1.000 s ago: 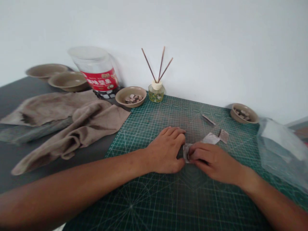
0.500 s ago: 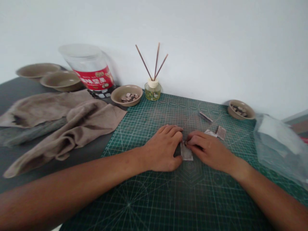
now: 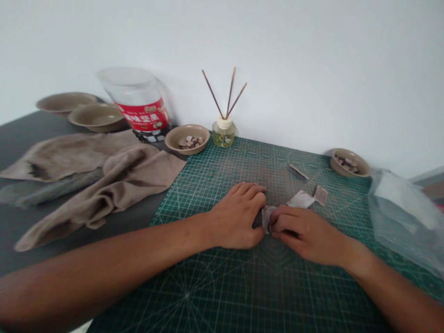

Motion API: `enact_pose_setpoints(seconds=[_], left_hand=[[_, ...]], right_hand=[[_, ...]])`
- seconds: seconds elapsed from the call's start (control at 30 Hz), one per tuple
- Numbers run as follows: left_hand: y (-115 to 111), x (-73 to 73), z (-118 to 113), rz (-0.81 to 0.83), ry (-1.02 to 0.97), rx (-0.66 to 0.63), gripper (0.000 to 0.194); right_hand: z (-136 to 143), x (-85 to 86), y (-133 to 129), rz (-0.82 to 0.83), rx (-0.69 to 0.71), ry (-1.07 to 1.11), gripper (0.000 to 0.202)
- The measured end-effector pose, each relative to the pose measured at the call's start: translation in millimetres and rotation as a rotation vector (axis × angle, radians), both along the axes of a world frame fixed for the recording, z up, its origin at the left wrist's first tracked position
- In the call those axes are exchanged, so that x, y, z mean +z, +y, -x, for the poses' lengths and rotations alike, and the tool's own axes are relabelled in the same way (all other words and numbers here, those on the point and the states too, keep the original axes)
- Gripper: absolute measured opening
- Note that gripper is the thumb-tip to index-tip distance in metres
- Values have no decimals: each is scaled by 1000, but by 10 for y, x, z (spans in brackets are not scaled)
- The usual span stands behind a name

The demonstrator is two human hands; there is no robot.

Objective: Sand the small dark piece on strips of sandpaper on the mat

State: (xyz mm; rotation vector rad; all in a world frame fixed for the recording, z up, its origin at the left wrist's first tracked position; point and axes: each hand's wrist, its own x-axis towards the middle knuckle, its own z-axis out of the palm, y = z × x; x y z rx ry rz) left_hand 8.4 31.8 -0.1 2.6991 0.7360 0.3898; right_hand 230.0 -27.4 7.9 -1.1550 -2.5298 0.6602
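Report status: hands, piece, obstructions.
Left hand and right hand pinch small grey packet on green cutting mat. Loose scraps just beyond right hand.

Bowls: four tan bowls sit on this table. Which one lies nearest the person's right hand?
The small bowl at the cutting mat's far right corner, holding dark pieces; the other three stand left of the reed diffuser.

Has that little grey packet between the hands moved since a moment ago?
Cannot tell for sure: the camera shifts. Against the cutting mat grid, the small packet seems to stay put, pinched between the left hand and right hand.
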Motion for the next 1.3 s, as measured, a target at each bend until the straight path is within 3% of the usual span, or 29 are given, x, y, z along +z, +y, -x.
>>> enact_pose_setpoints(seconds=[0.17, 0.33, 0.5, 0.7, 0.87, 1.03, 1.2, 1.3], left_hand=[[5, 6, 0, -9, 5, 8, 36], [3, 15, -7, -8, 9, -8, 38], [1, 5, -9, -16, 15, 8, 40], [-3, 5, -6, -20, 26, -6, 38], [4, -6, -5, -11, 18, 4, 39], [10, -12, -4, -5, 22, -12, 39], [8, -8, -5, -7, 23, 5, 41], [7, -10, -6, -8, 21, -6, 39]], right_hand=[[-9, -29, 35, -95, -149, 4, 11], [-2, -23, 1, -4, -20, 17, 12], [-14, -22, 22, -102, -160, -9, 12], [-22, 4, -15, 19, -7, -2, 12], [-47, 4, 29, -60, -175, -34, 10], [-20, 7, 8, -18, -52, -6, 12], [-9, -26, 25, -103, -178, -9, 10], [7, -17, -14, -13, -59, 15, 11]])
